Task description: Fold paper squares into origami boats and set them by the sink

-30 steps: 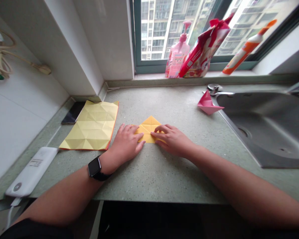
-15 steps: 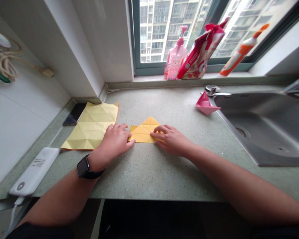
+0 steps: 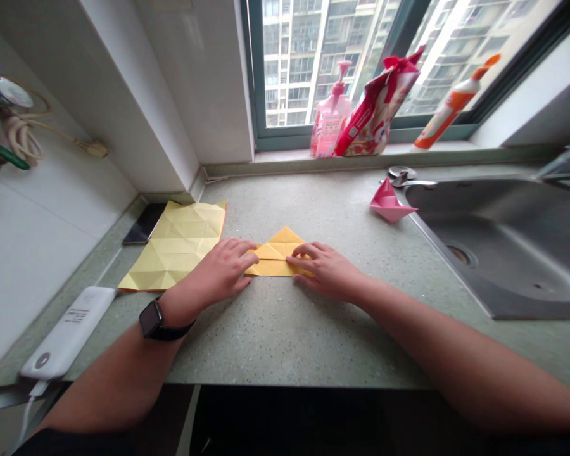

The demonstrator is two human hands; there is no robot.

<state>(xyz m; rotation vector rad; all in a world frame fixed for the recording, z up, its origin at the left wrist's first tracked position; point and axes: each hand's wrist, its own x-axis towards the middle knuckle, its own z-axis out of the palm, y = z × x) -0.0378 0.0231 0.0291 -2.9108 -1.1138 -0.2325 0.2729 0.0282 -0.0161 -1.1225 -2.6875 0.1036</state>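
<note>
A folded sheet of orange-yellow paper (image 3: 281,251) lies on the counter between my hands, with a peaked triangle at the far side and a flat strip along the near side. My left hand (image 3: 225,269) has its fingertips on the paper's left end, the thumb at the near edge. On the right end, my right hand (image 3: 330,271) grips the paper with bent fingers above and the thumb low by the near edge. Both hands cover the ends of the strip. A dark smartwatch (image 3: 152,318) is on my left wrist.
Creased yellow paper (image 3: 175,244) lies left, beside a dark phone (image 3: 145,223). A white power bank (image 3: 69,330) with a cable is nearer. A pink paper boat (image 3: 390,204) stands by the steel sink (image 3: 517,253). A pump bottle (image 3: 331,123) and bags line the windowsill.
The paper's fold has shifted: a raised edge now separates the triangle from the near strip. My left fingers have moved further over the paper's left end. The view has tilted slightly.
</note>
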